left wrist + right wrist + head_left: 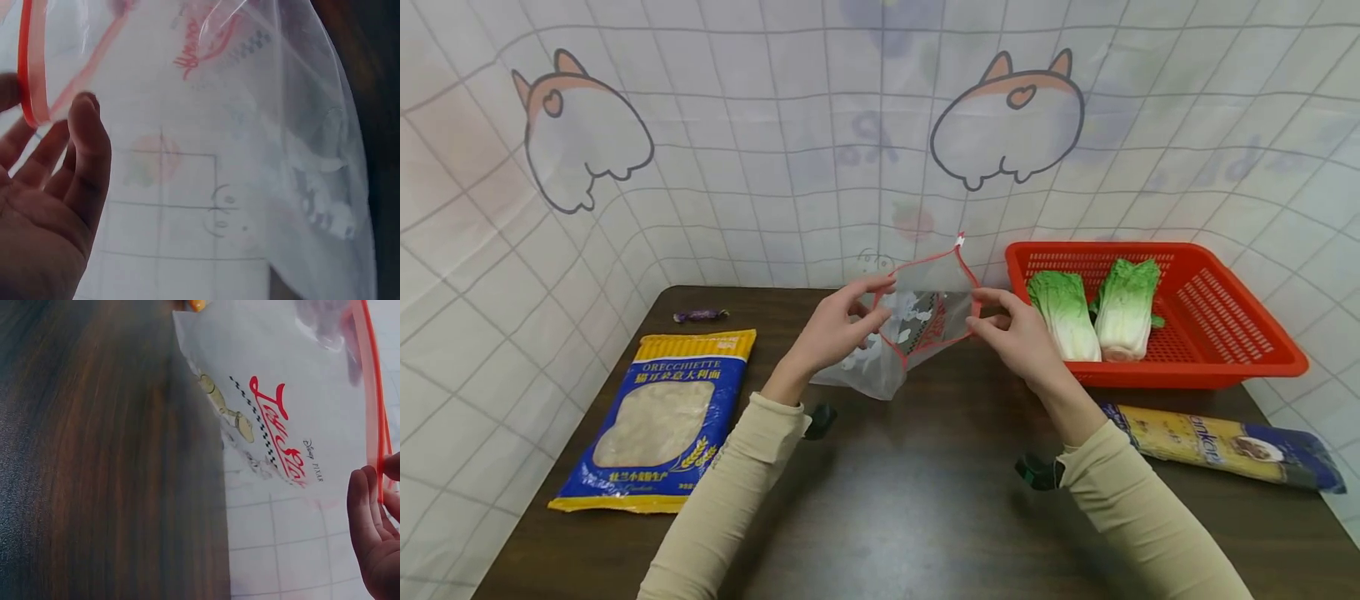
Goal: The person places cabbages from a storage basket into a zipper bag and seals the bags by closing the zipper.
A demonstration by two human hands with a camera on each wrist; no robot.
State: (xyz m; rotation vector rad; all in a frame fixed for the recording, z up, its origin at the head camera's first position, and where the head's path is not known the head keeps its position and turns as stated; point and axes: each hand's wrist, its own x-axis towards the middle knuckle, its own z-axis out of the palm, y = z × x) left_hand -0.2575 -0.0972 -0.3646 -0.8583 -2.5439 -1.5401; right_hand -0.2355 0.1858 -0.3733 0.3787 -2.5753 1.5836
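Note:
A clear plastic zipper bag with a red zip edge is held up over the back of the table, its mouth spread wide. At the left side of the mouth, my left hand pinches the red rim between thumb and fingers. The right hand pinches the opposite side of that rim. A small slider sits at the rim's far corner. In the right wrist view, red "Toy Story" lettering and a printed cartoon figure show on the bag. The bag hangs below my hand in the left wrist view.
On the left lie a blue and yellow orecchiette pack and a small purple wrapped candy. A red basket at the right holds two cabbages, with a long pasta pack in front. A patterned curtain stands behind the table.

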